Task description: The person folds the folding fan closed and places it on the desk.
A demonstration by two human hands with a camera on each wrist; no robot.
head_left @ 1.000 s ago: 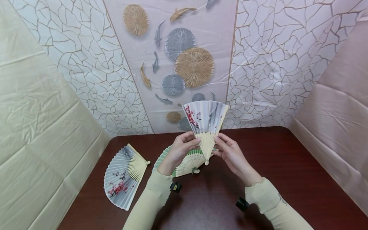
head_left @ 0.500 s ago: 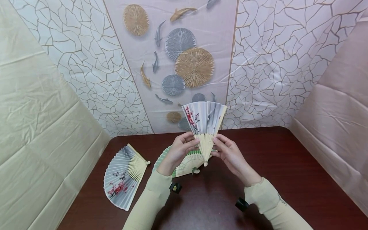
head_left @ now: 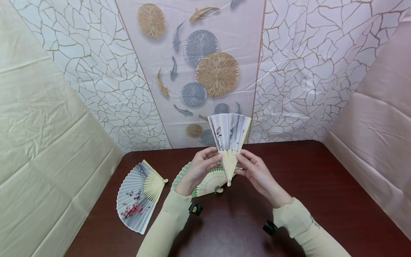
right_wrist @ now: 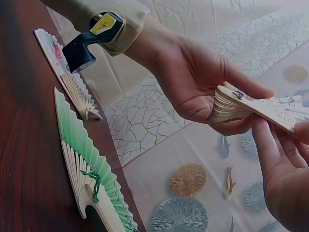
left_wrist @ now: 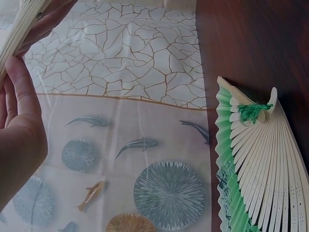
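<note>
Between both hands a folding fan [head_left: 228, 135] is held upright above the table, partly spread, its grey-white leaf up and its pale ribs down. My left hand [head_left: 200, 169] pinches the ribs on the left side, thumb in front. On the right side my right hand [head_left: 258, 175] grips them the same way. In the right wrist view the fan's ribs [right_wrist: 231, 108] bunch in a thick stack at the pivot end, with the left hand [right_wrist: 186, 82] around them. Behind the left hand lies a green folding fan [head_left: 212, 182], spread on the table and partly hidden by that hand.
A spread grey fan with red blossoms [head_left: 135, 200] lies at the table's left. The dark red table [head_left: 308, 185] ends at a patterned cloth backdrop [head_left: 289, 78]. Pale cloth hangs on both sides. Each wrist wears a small black camera [head_left: 270, 227].
The held fan has narrowed: its left edge has come inward, and less of the red blossom shows. The right hand has shifted slightly left. Both table fans stay put.
</note>
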